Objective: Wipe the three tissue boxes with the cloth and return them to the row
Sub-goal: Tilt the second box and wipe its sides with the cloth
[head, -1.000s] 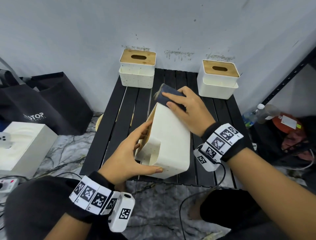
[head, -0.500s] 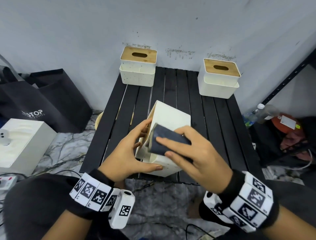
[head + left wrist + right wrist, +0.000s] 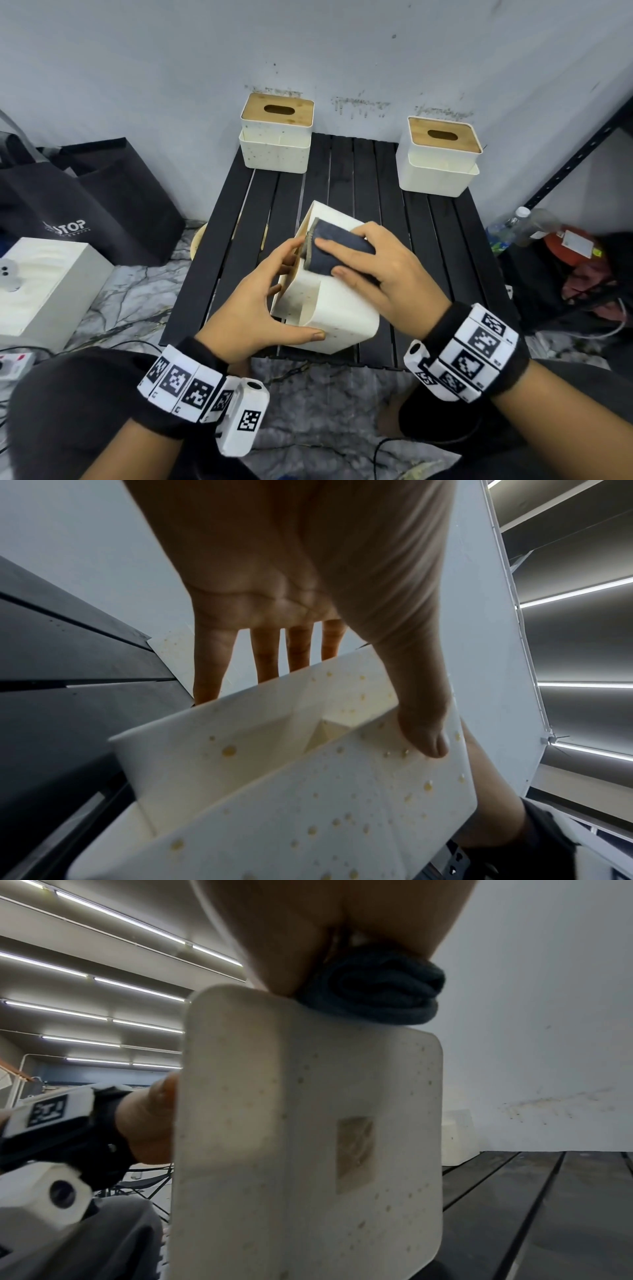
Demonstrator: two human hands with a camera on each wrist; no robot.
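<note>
The middle tissue box (image 3: 335,318), cream with brown specks, lies tipped on its side near the front of the black slatted table (image 3: 346,171). My left hand (image 3: 291,294) grips it, fingers on the wooden lid side, thumb (image 3: 424,723) on the speckled near end (image 3: 308,804). With my right hand (image 3: 329,258) I hold a folded dark blue cloth (image 3: 342,246) down on the box's upper face; the right wrist view shows the cloth (image 3: 377,988) bunched on top of the box (image 3: 308,1137). Two more boxes stand upright at the back left (image 3: 275,137) and back right (image 3: 440,154).
The wall rises right behind the table. On the floor to the left are a black bag (image 3: 85,205), a white box (image 3: 44,291) and a power strip (image 3: 13,363). To the right stand a black rack post (image 3: 582,147) and a plastic bottle (image 3: 513,226).
My right hand swept the cloth from the box's far end down to its near end, then back up toward the middle. The left hand and the box stayed where they were.
</note>
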